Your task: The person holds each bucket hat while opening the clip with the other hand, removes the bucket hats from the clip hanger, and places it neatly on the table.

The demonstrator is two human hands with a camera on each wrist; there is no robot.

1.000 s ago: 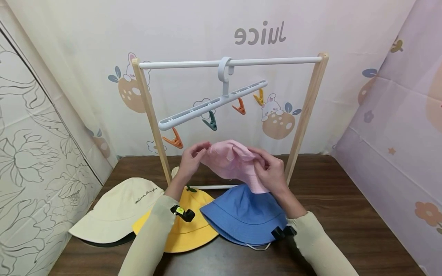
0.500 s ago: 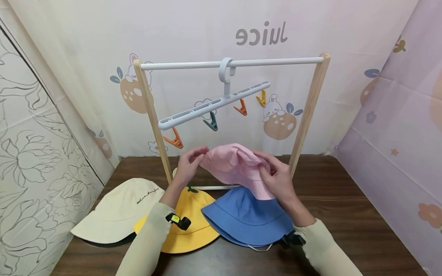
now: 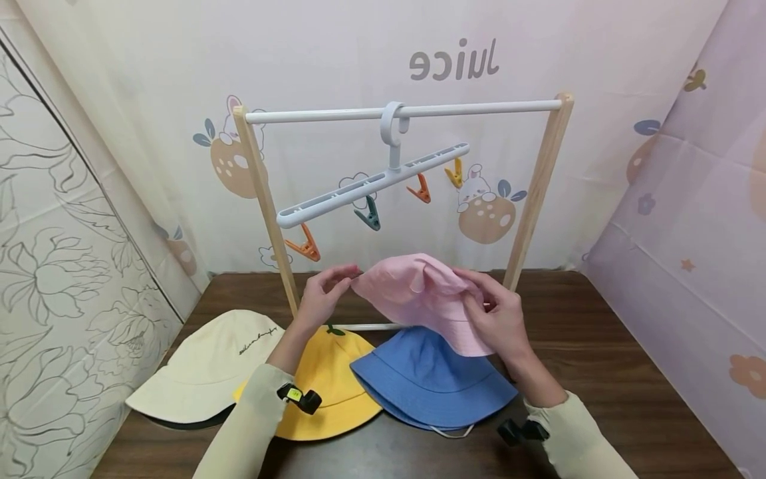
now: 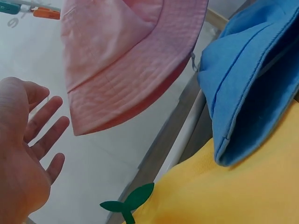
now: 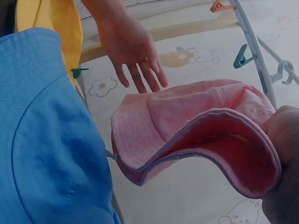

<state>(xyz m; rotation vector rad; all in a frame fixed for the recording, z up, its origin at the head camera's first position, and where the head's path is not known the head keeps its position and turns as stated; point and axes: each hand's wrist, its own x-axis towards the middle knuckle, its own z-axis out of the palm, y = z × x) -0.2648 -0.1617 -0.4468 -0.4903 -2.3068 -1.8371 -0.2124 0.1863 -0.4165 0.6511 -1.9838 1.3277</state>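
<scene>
A pink bucket hat (image 3: 413, 286) is held up over the table, its crown creased. My right hand (image 3: 498, 316) pinches its right side between thumb and fingers; in the right wrist view that hand (image 5: 285, 154) is at the edge, partly out of frame. My left hand (image 3: 323, 293) is by the hat's left edge. Its relaxed fingers (image 4: 49, 133) are apart from the pink brim in the left wrist view. Beneath the pink hat lies a blue bucket hat (image 3: 431, 382) with a thin cord. A yellow hat (image 3: 335, 392) with a green sprout is under my left forearm.
A cream hat (image 3: 209, 366) lies on the table (image 3: 598, 372) at left. Behind my hands stands a wooden rack (image 3: 538, 193) with a white top bar (image 3: 479, 108). From it hangs a pale clip hanger (image 3: 359, 189) with orange clips (image 3: 305, 246), a green clip (image 3: 370, 214) and a yellow clip (image 3: 456, 173).
The pink hat and my right hand have moved down and to the right. My left hand has shifted slightly left and down, away from the hat's edge. The rack and other hats stay put.
</scene>
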